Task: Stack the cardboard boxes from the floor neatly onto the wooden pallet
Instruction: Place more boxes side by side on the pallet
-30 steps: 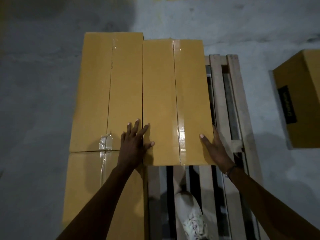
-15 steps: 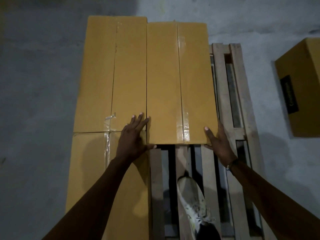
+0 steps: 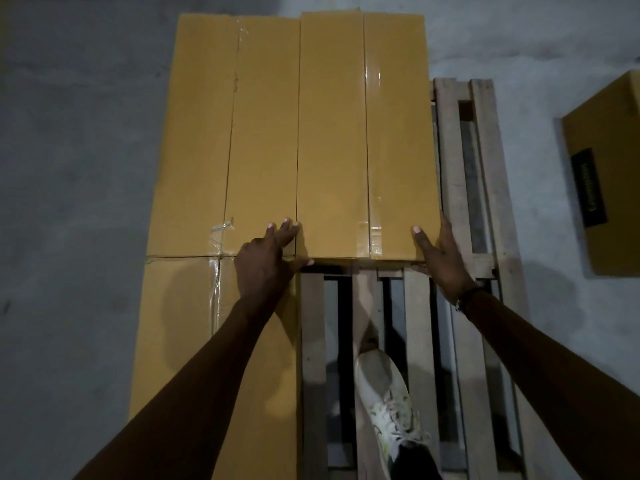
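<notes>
The near end of the long cardboard box (image 3: 360,133) is held between both hands, fingers spread flat: the left hand (image 3: 266,261) at its near-left corner, the right hand (image 3: 440,254) against its near-right edge. Both arms are stretched forward. The box lies on the wooden pallet (image 3: 460,202), touching a second box (image 3: 221,133) left of the grip. Another box (image 3: 606,174) sits on the floor (image 3: 69,168), well apart to the right.
</notes>
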`<state>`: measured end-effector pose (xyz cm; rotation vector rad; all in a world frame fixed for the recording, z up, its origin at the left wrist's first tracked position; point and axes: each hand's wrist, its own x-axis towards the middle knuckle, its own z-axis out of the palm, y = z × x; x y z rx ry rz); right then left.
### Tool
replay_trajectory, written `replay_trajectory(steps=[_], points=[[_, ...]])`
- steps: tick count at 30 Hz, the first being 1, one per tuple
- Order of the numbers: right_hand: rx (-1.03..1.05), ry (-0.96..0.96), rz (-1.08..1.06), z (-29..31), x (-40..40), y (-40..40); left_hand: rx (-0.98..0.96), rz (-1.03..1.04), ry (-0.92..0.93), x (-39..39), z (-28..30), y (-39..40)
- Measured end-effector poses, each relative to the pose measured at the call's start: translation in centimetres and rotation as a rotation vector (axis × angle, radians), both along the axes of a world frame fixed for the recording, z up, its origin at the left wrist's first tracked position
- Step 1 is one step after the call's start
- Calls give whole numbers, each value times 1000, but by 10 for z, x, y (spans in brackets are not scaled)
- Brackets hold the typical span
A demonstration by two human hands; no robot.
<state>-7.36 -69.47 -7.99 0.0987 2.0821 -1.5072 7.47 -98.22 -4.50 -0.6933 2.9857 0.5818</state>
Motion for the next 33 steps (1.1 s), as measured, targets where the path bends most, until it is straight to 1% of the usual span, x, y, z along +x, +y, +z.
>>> replay_trajectory(steps=[3,6,9,11,14,17,20,22,25,28,33], points=[[4,1,8,1,-2,0,-12,29,-45,-3,4,1],[13,-4,24,-2,-2,1,-18,16,-74,-4,9,4],[75,9,49,-1,-4,1,-26,6,-124,-5,17,7],[121,31,60,5,-5,-1,22,-23,-137,-5,22,6],[164,87,25,21,-2,-3,181,-33,-79,2,29,6],[201,152,-76,56,10,-1,251,29,67,17,52,14],[154,227,-150,105,28,6,353,130,242,42,92,28],[94,250,-182,142,46,13,433,180,312,65,123,38],[20,245,-219,196,80,29,503,208,384,103,179,54],[-60,263,-260,258,121,46,528,233,447,144,249,71],[-159,265,-339,391,199,82,586,271,464,212,381,103]])
